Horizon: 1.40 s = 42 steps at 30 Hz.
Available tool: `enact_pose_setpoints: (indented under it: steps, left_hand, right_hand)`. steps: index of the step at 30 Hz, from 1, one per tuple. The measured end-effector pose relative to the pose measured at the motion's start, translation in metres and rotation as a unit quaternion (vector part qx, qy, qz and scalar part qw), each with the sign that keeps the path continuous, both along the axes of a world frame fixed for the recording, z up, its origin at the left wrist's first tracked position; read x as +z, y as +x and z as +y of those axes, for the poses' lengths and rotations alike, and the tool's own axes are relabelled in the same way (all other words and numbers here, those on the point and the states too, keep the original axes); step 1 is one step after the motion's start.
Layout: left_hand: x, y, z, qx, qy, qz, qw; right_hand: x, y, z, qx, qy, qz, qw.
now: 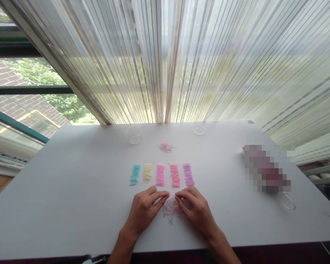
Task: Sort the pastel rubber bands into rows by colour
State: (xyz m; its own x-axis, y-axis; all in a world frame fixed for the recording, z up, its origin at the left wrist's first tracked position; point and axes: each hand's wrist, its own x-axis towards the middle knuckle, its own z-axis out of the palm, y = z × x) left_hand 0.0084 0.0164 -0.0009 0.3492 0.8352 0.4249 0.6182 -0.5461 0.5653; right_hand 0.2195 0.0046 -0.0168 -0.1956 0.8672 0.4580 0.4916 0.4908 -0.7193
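Observation:
My left hand (146, 206) and my right hand (196, 208) face each other near the front of the table. Each pinches one end of a thin pink elastic band (172, 195), pulled straight between the fingertips. Under it lies a loose pile of mixed pastel bands (171, 210). Beyond my hands, bands are laid in a row of colour groups: teal (135, 174), pale yellow (147, 173), pink (160, 175), coral pink (175, 175) and purple (188, 175).
A smaller heap of mixed bands (166, 147) lies behind the row. Farther back are a clear round container (134, 136) and a clear round lid (199, 130). A blurred-out reddish object (265, 168) with a loop lies right on the white table (71, 190). Strip curtains (165, 62) hang behind.

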Motion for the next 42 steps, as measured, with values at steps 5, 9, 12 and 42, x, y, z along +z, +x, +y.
enact_pose_setpoints:
  steps: [5, 9, 12, 42]
  left_hand:
    - [-0.004, -0.004, 0.000, 0.018, 0.002, 0.007, 1.000]
    - [-0.006, -0.004, -0.002, 0.029, 0.001, 0.035, 0.999]
    - [-0.007, -0.004, -0.004, 0.031, 0.002, 0.043, 0.999]
    - [0.009, -0.015, -0.037, -0.016, -0.080, 0.077, 0.994]
  right_hand:
    - [0.006, 0.002, 0.006, -0.042, 0.030, -0.034, 0.998]
    - [0.011, 0.005, 0.016, -0.063, 0.042, -0.090, 0.993]
    - [0.013, 0.007, 0.022, -0.069, 0.047, -0.110, 0.990]
    - [-0.001, 0.006, -0.045, -0.021, -0.026, -0.047, 0.998]
